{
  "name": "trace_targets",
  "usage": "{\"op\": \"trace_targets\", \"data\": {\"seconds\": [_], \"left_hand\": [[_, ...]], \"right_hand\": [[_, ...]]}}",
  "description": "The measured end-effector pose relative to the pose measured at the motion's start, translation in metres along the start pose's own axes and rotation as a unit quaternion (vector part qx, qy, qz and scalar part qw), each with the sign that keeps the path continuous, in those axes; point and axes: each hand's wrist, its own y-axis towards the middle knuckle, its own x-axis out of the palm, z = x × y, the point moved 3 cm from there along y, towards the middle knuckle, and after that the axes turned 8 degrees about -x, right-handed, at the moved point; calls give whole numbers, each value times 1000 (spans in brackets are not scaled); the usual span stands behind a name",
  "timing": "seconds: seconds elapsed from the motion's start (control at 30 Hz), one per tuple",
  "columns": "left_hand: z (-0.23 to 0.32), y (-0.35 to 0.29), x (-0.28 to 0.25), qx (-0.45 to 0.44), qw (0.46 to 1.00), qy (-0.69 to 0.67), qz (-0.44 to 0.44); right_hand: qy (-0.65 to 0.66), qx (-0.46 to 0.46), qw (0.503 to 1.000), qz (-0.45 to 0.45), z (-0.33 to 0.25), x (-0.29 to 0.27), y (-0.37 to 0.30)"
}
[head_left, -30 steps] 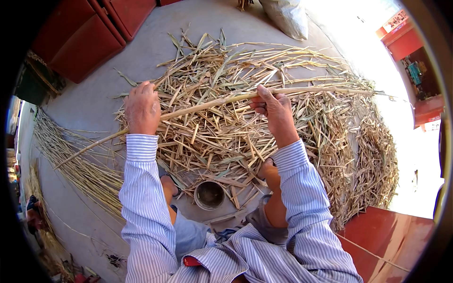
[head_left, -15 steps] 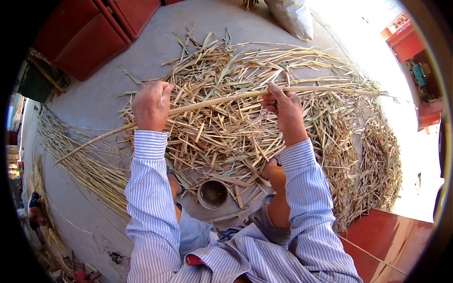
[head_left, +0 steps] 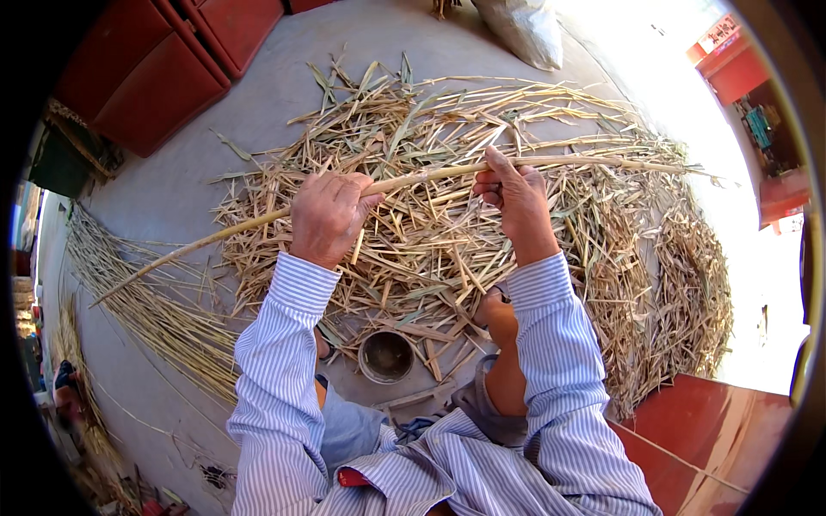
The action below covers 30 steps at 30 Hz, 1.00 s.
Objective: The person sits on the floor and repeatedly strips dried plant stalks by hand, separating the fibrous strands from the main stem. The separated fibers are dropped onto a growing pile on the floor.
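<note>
A long, dry reed stalk (head_left: 426,177) lies across in front of me, held in both hands above a heap of straw-coloured husks and leaves (head_left: 422,249). Near the middle of the stalk my left hand (head_left: 331,215) is closed around it, back of the hand toward me. My right hand (head_left: 522,202) pinches the stalk farther right between thumb and curled fingers. The stalk's left end slopes down over a bundle of thin stalks (head_left: 159,305), and its right end reaches over the far right of the heap.
Between my feet stands a round metal pot (head_left: 386,356). Dark red padded seats (head_left: 142,77) are at the far left and a pale sack (head_left: 525,33) at the back. A red board (head_left: 688,430) lies at the near right on the grey floor (head_left: 194,198).
My left hand has slid right along the stalk, closer to my right hand. The right hand keeps its grip in nearly the same place.
</note>
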Motion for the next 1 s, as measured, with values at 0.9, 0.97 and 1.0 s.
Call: {"op": "trace_targets", "data": {"seconds": [0.9,0.97,1.0], "left_hand": [[-72,-11,-11,-429,794,-424,82],[-100,-17,-27,-473,740,-460,133],[-122,-19,-43,-480,723,-466,173]], "right_hand": [[15,-74,996,-56,-17,-46,2],[33,-76,996,-45,-20,-54,3],[42,-77,995,-54,-20,-56,5]]}}
